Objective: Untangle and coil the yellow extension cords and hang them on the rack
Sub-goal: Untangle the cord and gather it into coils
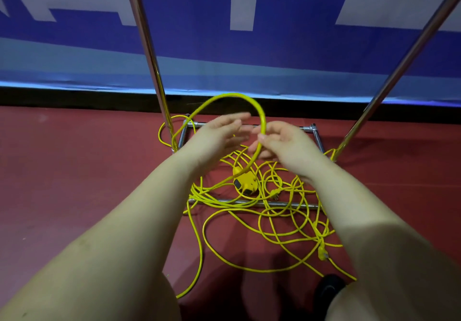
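Head view: right hand [282, 141] pinches a raised yellow extension-cord loop [232, 96], left hand [222, 133] open beside it, forming a coil.

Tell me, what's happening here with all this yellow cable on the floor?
A person is sorting out tangled yellow extension cords that lie on the red floor around the base of a metal rack. The right hand pinches a raised loop of cord, while the left hand is open beside it. A yellow socket block lies in the heap. Nothing hangs on the rack in view.
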Demonstrator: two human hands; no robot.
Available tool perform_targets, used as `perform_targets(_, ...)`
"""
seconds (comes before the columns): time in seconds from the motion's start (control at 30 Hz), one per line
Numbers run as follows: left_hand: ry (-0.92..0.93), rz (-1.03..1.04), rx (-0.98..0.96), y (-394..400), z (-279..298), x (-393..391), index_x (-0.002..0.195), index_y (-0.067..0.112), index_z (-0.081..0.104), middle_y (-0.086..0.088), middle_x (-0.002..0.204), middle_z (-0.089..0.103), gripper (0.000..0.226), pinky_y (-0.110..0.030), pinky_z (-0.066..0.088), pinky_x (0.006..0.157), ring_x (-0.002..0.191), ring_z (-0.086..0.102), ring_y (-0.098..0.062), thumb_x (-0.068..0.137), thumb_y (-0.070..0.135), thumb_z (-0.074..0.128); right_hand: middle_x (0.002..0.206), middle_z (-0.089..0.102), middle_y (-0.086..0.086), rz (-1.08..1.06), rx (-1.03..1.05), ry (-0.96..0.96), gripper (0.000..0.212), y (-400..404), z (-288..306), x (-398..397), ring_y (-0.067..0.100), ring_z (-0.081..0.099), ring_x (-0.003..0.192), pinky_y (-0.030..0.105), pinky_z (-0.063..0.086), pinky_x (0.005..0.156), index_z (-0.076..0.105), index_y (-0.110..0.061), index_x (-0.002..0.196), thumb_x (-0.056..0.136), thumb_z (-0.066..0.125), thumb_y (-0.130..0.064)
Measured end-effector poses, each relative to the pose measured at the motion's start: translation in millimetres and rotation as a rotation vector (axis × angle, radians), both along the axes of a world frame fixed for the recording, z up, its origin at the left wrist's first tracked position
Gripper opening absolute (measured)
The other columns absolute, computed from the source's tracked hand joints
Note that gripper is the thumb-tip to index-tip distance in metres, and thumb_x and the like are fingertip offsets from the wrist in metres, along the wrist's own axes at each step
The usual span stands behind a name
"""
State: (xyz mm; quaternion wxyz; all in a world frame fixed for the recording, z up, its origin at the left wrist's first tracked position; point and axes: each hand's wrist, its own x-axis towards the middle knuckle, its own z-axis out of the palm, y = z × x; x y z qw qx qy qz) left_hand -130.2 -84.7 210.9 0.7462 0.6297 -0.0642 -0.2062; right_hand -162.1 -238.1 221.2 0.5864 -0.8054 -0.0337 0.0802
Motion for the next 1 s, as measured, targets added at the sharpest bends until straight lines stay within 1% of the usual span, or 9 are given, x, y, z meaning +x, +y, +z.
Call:
perform_targets(0.17,-0.159,-0.34,0.555,-2.6,-16.3,-12.4,0.112,0.024,0.066,0.008,0.121,0.065,0.041,-0.027,0.033,0.108,0.117,0.054,-0.005,0.095,0.05,0.039,0.071,0.07,-0.008,-0.241,0.379,0.055,0.014,-20.9,19.3,4.0,0.005,0.068,0.061,0.015,0.052,0.058,0.055,-0.022,0.094,0.099,0.041,-0.02)
perform_targets(0.27,-0.268,-0.289,0.582,-5.6,-15.8,-12.0,0.109,0.019,0.065,0.002,0.115,0.066,0.03,-0.023,0.037,0.102,0.113,0.057,-0.01,0.097,0.037,0.045,0.07,0.072,-0.009,-0.324,0.539,0.076,0.015,-27.7,23.1,4.7,0.006,0.07,0.065,0.02,0.054,0.065,0.055,-0.021,0.092,0.098,0.042,-0.022)
perform_targets(0.37,-0.284,-0.152,0.465,-11.2,-13.7,-8.7,0.09,0.018,0.061,-0.004,0.091,0.068,0.023,-0.029,0.045,0.089,0.088,0.063,-0.015,0.101,0.022,0.041,0.086,0.073,-0.003,-0.319,0.672,0.077,0.016,-28.7,23.6,7.3,0.012,0.071,0.077,0.028,0.056,0.074,0.054,-0.016,0.105,0.098,0.041,-0.021)
perform_targets(0.43,-0.187,-0.049,0.314,-11.9,-11.5,-6.4,0.084,0.016,0.057,-0.003,0.078,0.067,0.028,-0.035,0.048,0.08,0.074,0.063,-0.017,0.102,0.019,0.036,0.106,0.067,0.005,-0.248,0.554,0.119,0.023,-25.6,17.5,6.0,0.014,0.067,0.09,0.032,0.053,0.083,0.05,-0.017,0.118,0.097,0.043,-0.022)
perform_targets(0.5,-0.112,0.056,0.205,-10.3,-6.8,-2.0,0.082,0.014,0.055,0.0,0.07,0.068,0.03,-0.031,0.051,0.069,0.065,0.065,-0.014,0.103,0.02,0.034,0.119,0.061,0.004,-0.092,0.198,0.183,0.031,-19.6,5.6,0.5,0.013,0.061,0.1,0.03,0.047,0.09,0.049,-0.019,0.125,0.094,0.049,-0.023)
perform_targets(0.6,-0.001,0.137,0.046,-6.0,-0.4,1.6,0.085,0.013,0.055,0.002,0.063,0.07,0.03,-0.025,0.055,0.058,0.058,0.067,-0.01,0.103,0.022,0.033,0.117,0.061,0.0,0.212,-0.102,0.252,0.035,-3.5,-12.3,-9.2,0.008,0.055,0.112,0.018,0.043,0.092,0.052,-0.014,0.125,0.09,0.058,-0.016)
perform_targets(0.83,0.074,0.176,-0.146,-4.9,2.2,4.5,0.103,0.013,0.058,-0.002,0.089,0.07,0.027,-0.027,0.056,0.072,0.08,0.07,-0.013,0.103,0.025,0.033,0.085,0.063,0.031,0.06,-0.196,0.02,0.018,10.6,-19.9,-5.1,0.018,0.052,0.069,0.028,0.043,0.064,0.06,0.003,0.1,0.093,0.054,-0.012)
perform_targets(0.93,-0.023,0.092,0.08,-5.2,-3.7,3.7,0.117,0.013,0.057,-0.006,0.107,0.067,0.034,-0.031,0.045,0.096,0.099,0.064,-0.017,0.102,0.031,0.031,0.08,0.066,0.008,-0.054,-0.025,0.01,0.017,8.5,-4.0,-1.1,0.0,0.061,0.057,0.009,0.046,0.056,0.06,-0.004,0.104,0.096,0.047,-0.012)
perform_targets(1.0,-0.155,-0.059,0.317,-3.5,-11.5,-0.2,0.117,0.012,0.061,-0.005,0.116,0.066,0.04,-0.03,0.042,0.103,0.107,0.062,-0.014,0.102,0.036,0.032,0.076,0.065,0.001,-0.183,0.111,-0.002,0.019,1.1,7.1,3.4,-0.004,0.059,0.049,0.009,0.044,0.051,0.06,-0.009,0.104,0.098,0.043,-0.016)
